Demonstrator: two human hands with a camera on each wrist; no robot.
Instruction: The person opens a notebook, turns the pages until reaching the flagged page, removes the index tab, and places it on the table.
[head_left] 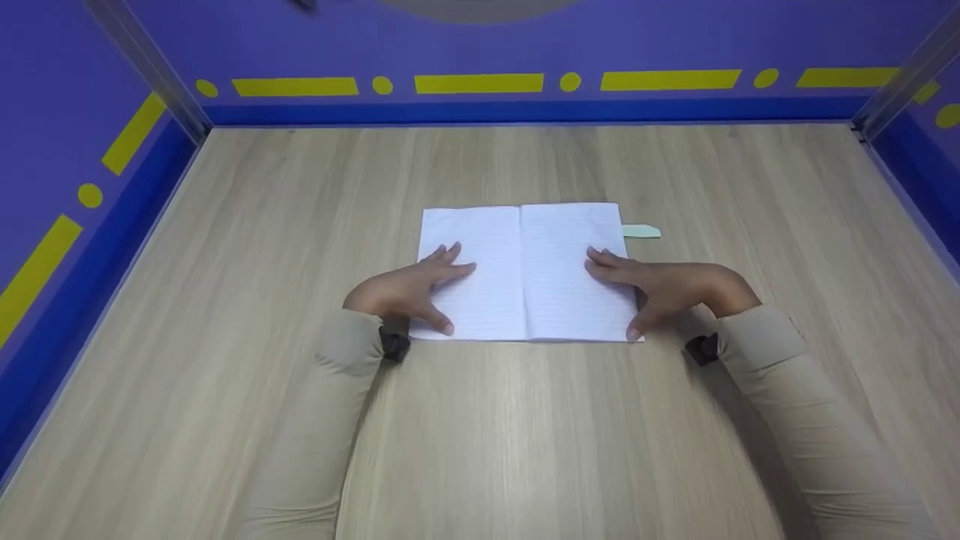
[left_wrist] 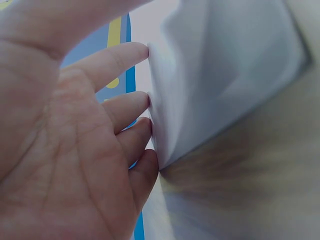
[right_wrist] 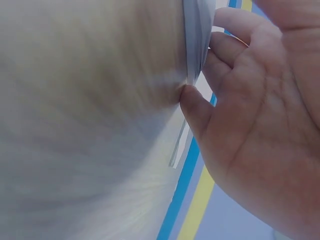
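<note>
So you've got an open white lined-paper notebook (head_left: 525, 270) lying flat in the middle of the light wood-grain desk (head_left: 225, 300), spine running near to far. Your left hand (head_left: 409, 289) sits on the left page, fingers stretched out flat and pressing the paper, thumb down by the near left corner. Your right hand (head_left: 660, 289) does the same on the right page, fingers straight and spread toward the spine, thumb at the near right corner. Neither one is clenched or gripping anything, just resting flat on top. In the left wrist view your fingertips (left_wrist: 140, 52) touch the page edge. A small pale green paper tab (head_left: 641, 231) pokes out just beside the notebook's right edge, toward the far end. Purple walls with yellow dashes and dots (head_left: 480, 82) box the desk in on the left, far and right sides.
</note>
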